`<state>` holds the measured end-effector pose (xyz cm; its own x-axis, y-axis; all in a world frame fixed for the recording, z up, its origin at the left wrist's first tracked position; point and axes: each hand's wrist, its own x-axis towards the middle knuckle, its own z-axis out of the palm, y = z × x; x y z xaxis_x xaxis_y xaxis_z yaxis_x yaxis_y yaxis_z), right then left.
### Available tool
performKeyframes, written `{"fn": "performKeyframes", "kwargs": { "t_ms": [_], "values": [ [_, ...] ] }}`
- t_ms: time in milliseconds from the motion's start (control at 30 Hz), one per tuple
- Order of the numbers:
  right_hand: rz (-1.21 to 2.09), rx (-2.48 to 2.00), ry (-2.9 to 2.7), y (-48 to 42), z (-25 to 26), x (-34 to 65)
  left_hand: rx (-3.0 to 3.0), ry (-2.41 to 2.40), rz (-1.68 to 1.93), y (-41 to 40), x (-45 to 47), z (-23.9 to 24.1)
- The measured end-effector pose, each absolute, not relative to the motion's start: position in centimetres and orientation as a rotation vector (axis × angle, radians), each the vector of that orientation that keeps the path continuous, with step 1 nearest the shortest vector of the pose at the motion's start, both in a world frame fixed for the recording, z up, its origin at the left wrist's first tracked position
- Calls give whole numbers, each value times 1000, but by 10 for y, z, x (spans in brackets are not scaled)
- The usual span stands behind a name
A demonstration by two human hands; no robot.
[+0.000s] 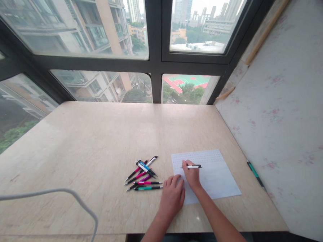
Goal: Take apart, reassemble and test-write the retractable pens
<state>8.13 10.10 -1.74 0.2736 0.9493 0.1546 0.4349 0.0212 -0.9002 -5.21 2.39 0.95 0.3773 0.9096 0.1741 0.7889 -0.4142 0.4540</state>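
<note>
A white sheet of paper (216,183) lies on the stone-patterned ledge, with rows of small handwriting across its upper part. My right hand (193,176) rests on the sheet, its fingers closed around a white pen (193,166) with black ends. The pen's tip is at the sheet's left side, below the written rows. My left hand (173,192) lies at the paper's left edge, fingers stretched out and holding nothing. Just left of it is a loose pile of several pens; a green pen (147,188) and a pink pen (145,183) lie nearest that hand.
By the papered wall (294,128) on the right lies another green pen (255,174). A grey-white cable (59,190) curves over the ledge (84,146) at the lower left. Dark-framed windows (155,63) border the far side. The ledge's front edge is close to my body.
</note>
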Motion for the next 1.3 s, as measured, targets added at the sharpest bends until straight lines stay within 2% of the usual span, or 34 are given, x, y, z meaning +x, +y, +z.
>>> {"fn": "performKeyframes", "kwargs": {
  "t_ms": [333,767,1300],
  "values": [
    [849,-1573,-1107,110,-9,107,2338,1503,632,23,-52,14],
    [517,-1986,-1580,52,5,184,2425,1510,791,18,-51,10],
    [331,-1886,-1651,35,-17,202,2466,1529,761,16,-46,8]
  ]
}}
